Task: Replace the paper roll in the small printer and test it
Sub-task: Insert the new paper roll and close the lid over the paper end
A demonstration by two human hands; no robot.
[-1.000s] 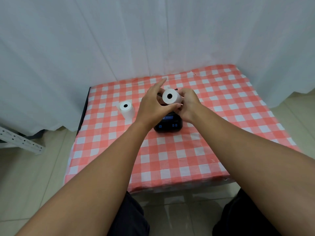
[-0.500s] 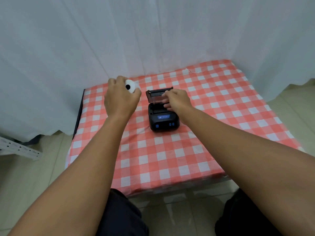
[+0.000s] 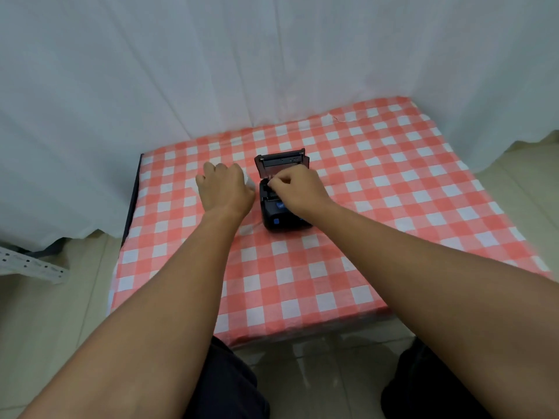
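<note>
Here, left hand point(image 3: 225, 189) gripping paper roll point(image 3: 248, 182), right hand point(image 3: 298, 189) in open printer point(image 3: 273, 217)

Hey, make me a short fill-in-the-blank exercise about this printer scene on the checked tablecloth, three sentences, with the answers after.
1. The lid of the small black printer stands ____.
2. The right hand reaches into the printer's paper bay, while the ____ hand rests beside the printer on the tablecloth.
3. A bit of a white paper roll peeks out from under the left hand, between that hand and the ____.

Answers: open; left; printer
</note>
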